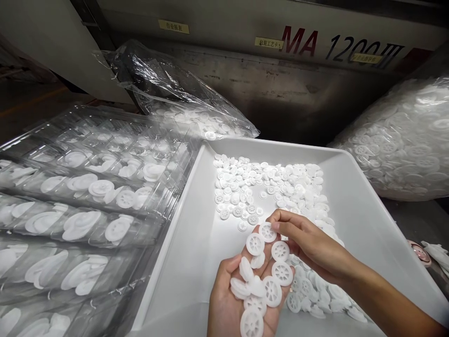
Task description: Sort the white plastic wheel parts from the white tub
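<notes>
A heap of white plastic spoked wheels [270, 276] is carried on the upturned palm of the left hand [228, 304], above a white plastic tray [185, 238]. The left fingers [224, 267] are cupped and slightly apart, not closed over the heap. The right hand [312, 238] is held just above, its fingers [280, 217] drawn together, with the tips touching the topmost wheel; whether that wheel is gripped cannot be told. A loose spread of smaller-looking wheels [263, 182] lies on the tray floor. Stacked clear blister trays [105, 117] holding wheels sit beside the tray on the left. A clear plastic bag [168, 79] lies behind it, and a full bag of wheels [396, 140] lies to the right. "MA 1200 III" is printed on a machine panel [340, 47] behind, and small yellow labels [173, 26] bear Chinese characters, not reliably legible.
</notes>
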Motion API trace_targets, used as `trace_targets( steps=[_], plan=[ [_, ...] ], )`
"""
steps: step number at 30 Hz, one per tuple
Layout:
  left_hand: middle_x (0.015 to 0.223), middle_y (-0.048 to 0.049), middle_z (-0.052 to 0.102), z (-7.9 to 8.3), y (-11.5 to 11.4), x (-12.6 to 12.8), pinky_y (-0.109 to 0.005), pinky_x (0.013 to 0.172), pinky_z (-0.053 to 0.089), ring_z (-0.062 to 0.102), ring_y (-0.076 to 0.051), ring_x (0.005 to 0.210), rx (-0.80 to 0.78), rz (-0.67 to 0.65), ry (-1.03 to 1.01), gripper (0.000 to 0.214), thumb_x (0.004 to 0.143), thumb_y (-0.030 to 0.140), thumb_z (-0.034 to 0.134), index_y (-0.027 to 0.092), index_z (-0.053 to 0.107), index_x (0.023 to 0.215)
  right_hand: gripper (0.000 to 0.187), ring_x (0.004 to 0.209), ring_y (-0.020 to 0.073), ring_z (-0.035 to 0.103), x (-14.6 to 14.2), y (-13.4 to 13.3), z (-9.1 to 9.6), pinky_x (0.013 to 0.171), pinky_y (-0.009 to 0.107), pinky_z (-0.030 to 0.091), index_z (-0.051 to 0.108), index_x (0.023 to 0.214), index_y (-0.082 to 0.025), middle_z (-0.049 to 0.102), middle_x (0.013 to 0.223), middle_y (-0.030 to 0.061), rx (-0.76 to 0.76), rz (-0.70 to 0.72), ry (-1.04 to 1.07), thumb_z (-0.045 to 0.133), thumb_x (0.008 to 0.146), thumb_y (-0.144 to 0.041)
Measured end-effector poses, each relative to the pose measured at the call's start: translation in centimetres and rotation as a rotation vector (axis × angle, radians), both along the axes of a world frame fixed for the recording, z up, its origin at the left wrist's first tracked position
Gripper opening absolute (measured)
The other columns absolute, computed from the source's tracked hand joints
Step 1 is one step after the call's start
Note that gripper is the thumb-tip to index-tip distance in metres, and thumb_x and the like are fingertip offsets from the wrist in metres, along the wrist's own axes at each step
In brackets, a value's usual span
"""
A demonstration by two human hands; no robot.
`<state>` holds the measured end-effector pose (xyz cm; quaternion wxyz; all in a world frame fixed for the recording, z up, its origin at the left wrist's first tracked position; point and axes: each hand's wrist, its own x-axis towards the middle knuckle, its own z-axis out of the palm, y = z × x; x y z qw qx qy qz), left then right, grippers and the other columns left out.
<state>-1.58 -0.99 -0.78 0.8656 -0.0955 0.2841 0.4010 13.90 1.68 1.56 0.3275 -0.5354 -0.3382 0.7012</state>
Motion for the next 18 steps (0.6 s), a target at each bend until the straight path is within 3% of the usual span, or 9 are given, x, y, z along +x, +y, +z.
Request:
trace_targets(
  steps=[7,12,18],
  plan=[
    [0.107,-0.0155,0.069,0.23,0.20,-0.12,-0.057,0.100,0.032,0.060,-0.030,0.106,-0.013,-0.021,0.041,0.031,0.082,0.023,0.043,0.014,0.070,0.095,0.018,0.071,0.0125,0.047,0.08,-0.02,-0.07,0.067,0.028,0.036,0.051,0.078,-0.019,0.054,0.079,-0.0007,0.002,0.017,0.016,0.052,0.087,-0.035],
    [0.106,-0.0166,0.068,0.10,0.08,-0.10,-0.058,0.098,0.034,0.060,-0.032,0.106,-0.005,-0.023,0.053,0.031,0.081,0.024,0.045,0.013,0.070,0.095,0.027,0.072,0.0137,0.049,-0.01,0.06,-0.03,0.069,0.030,0.038,0.052,0.077,-0.019,0.054,0.079,0.0003,0.014,0.016,0.003,0.046,0.090,-0.042],
    [0.105,-0.0137,0.069,0.23,0.16,-0.30,-0.054,0.098,0.037,0.060,-0.030,0.106,-0.004,-0.054,0.041,0.029,0.081,0.026,0.046,0.016,0.071,0.092,0.032,0.076,0.0141,0.049,0.12,-0.04,0.20,0.072,0.031,0.039,0.055,0.078,-0.019,0.053,0.082,0.0004,0.046,0.016,-0.031,0.041,0.091,-0.046]
  ],
)
